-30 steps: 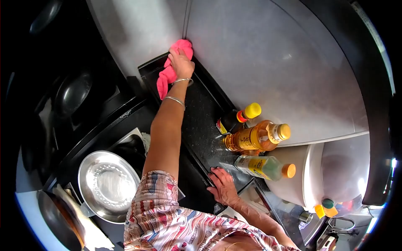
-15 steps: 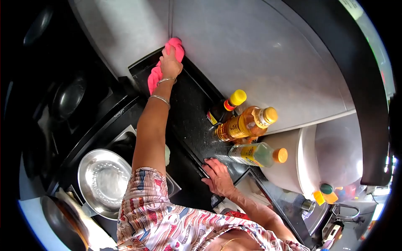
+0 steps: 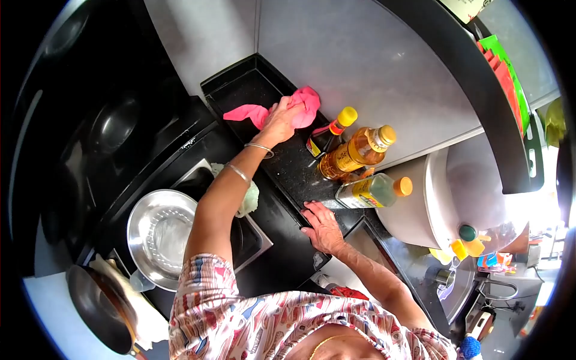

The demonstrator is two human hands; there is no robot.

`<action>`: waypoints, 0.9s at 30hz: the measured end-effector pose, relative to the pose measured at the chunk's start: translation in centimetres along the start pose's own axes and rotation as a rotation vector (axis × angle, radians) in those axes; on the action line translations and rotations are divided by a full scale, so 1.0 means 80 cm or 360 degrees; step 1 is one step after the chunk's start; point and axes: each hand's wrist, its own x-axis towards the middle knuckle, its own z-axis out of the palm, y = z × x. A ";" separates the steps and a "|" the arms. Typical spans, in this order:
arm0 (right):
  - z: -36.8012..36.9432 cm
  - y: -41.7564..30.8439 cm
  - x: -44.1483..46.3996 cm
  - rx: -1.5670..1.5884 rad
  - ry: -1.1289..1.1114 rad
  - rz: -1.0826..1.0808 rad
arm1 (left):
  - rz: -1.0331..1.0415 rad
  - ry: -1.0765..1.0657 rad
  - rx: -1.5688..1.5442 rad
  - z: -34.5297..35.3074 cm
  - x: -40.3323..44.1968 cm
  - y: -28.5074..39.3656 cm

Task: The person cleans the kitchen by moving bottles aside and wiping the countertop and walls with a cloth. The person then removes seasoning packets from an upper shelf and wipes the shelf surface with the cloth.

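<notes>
My left hand [image 3: 284,121], with two bangles at its wrist and forearm, is closed on a bunched pink cloth [image 3: 306,107]. The cloth touches the black ledge [image 3: 240,84] beside the grey wall, and one end trails to the left. My right hand [image 3: 324,229] lies on the front edge of the ledge, its fingers stretched out and holding nothing. Between my hands, along the wall side, stand a dark bottle with a yellow cap [image 3: 324,139], an amber oil bottle [image 3: 351,156] and a clear bottle with an orange cap [image 3: 369,192].
A steel pan [image 3: 161,237] sits on the left of the black stove, and a pale green cloth [image 3: 249,201] lies behind my left forearm. A dark frying pan [image 3: 93,309] is at the lower left. A large pale container [image 3: 414,201] stands right of the bottles.
My left hand has moved with the pink cloth from the far corner of the ledge toward the bottles. My right hand stays at the ledge's edge. The camera view has shifted.
</notes>
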 end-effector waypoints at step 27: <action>-0.005 0.005 0.004 0.0049 -0.0079 0.0026 | -0.0691 -0.0180 0.1053 -0.094 0.035 -0.118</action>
